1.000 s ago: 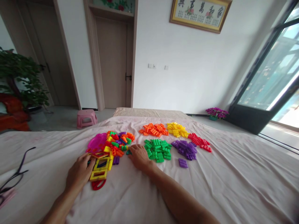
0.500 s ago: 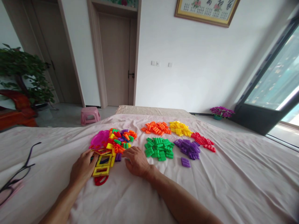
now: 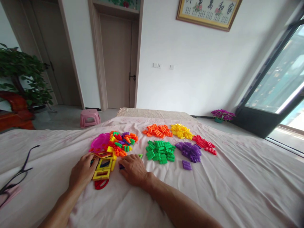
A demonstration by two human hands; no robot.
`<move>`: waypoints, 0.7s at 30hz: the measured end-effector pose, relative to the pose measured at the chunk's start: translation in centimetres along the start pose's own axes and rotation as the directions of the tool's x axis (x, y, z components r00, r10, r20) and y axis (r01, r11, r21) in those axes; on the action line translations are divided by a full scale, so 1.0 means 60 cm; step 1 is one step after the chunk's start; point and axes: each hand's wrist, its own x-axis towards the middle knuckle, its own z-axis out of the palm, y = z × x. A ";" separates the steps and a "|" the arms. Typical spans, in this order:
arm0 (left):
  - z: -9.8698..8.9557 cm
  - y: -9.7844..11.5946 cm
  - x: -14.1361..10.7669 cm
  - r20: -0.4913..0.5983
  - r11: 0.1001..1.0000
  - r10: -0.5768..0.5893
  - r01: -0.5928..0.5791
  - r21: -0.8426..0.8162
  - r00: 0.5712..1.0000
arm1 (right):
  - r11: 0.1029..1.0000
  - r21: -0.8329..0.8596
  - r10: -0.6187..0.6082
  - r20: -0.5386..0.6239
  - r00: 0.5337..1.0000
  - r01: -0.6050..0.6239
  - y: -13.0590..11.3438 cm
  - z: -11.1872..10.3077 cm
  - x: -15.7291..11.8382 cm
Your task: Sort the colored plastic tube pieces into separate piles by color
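My left hand (image 3: 83, 167) is closed on the left edge of a stack of magnetic tiles, with a yellow window-shaped tile (image 3: 101, 174) on top. A red curved piece (image 3: 101, 184) pokes out below the stack. My right hand (image 3: 133, 169) lies palm down with curled fingers over a purple block (image 3: 121, 166), mostly covered by them. A bit of green (image 3: 140, 155) shows behind its fingertips. A mixed heap of coloured blocks (image 3: 122, 141) sits just beyond both hands, against a magenta scalloped plate (image 3: 98, 142).
Right of the hands lie sorted piles: green blocks (image 3: 160, 151), orange blocks (image 3: 157, 130), yellow blocks (image 3: 181, 131), purple blocks (image 3: 188, 151) and red blocks (image 3: 204, 144). A single purple block (image 3: 186, 165) lies apart. Glasses (image 3: 17, 177) rest at the left on the wrinkled cloth (image 3: 228, 190).
My right hand has moved slightly left and toward me, covering most of the purple block beside the tiles. My left hand stays at the stack. The view has shifted a little.
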 end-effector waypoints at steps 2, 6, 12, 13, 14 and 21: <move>0.003 -0.004 0.001 0.001 1.000 -0.003 0.003 -0.005 1.000 | 1.000 -0.012 0.017 0.013 1.000 -0.017 -0.001 0.002 -0.001; 0.004 -0.009 0.002 0.018 0.999 0.003 -0.002 -0.036 1.000 | 1.000 -0.007 0.000 -0.015 1.000 -0.001 0.010 0.005 0.000; 0.006 -0.016 0.006 0.040 0.998 0.000 0.002 -0.065 0.999 | 0.987 0.033 0.163 -0.207 0.965 -0.160 0.090 -0.058 0.007; 0.007 -0.017 0.007 0.045 0.998 0.000 0.003 -0.064 0.999 | 0.968 0.040 0.248 -0.241 0.938 -0.246 0.111 -0.075 0.006; 0.008 -0.018 0.008 0.048 0.998 0.002 0.001 -0.064 0.999 | 0.942 0.047 0.333 -0.268 0.904 -0.333 0.133 -0.092 0.002; 0.020 -0.033 0.011 0.033 0.997 0.023 -0.021 -0.077 0.999 | 0.676 0.043 0.701 -0.344 0.624 -0.736 0.269 -0.186 -0.064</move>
